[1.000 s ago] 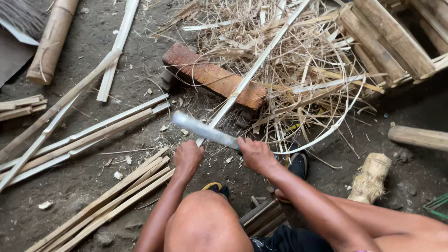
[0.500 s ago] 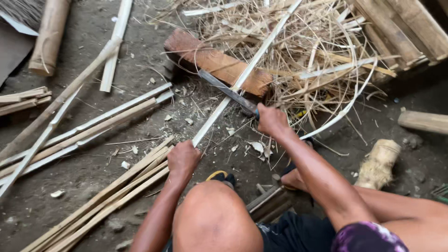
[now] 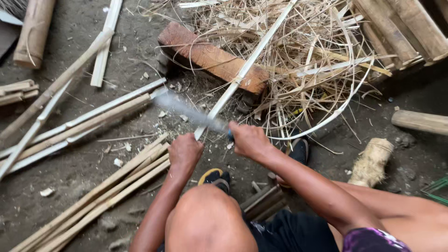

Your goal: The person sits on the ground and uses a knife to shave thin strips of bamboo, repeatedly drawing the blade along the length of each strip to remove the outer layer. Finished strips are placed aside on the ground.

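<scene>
My left hand [image 3: 185,151] grips the near end of a long pale bamboo strip [image 3: 247,67] that runs up and to the right across a reddish wooden block [image 3: 210,57]. My right hand [image 3: 249,140] is closed on the handle of a big knife [image 3: 186,109]. Its blurred blade points left, low over the dirt, just left of the strip. My bare knee is below the hands, and a foot in a black sandal [image 3: 297,150] rests right of the right hand.
Split bamboo strips [image 3: 100,186] lie bundled at lower left, and more slats [image 3: 79,126] at the left. A heap of thin shavings [image 3: 308,60] covers the top centre. A bamboo pole [image 3: 32,30], short logs [image 3: 420,122] and a fibrous stump [image 3: 371,161] lie around.
The knife has swung from the block back down and left, beside the strip. My right hand came toward me. My left hand keeps its hold on the strip.
</scene>
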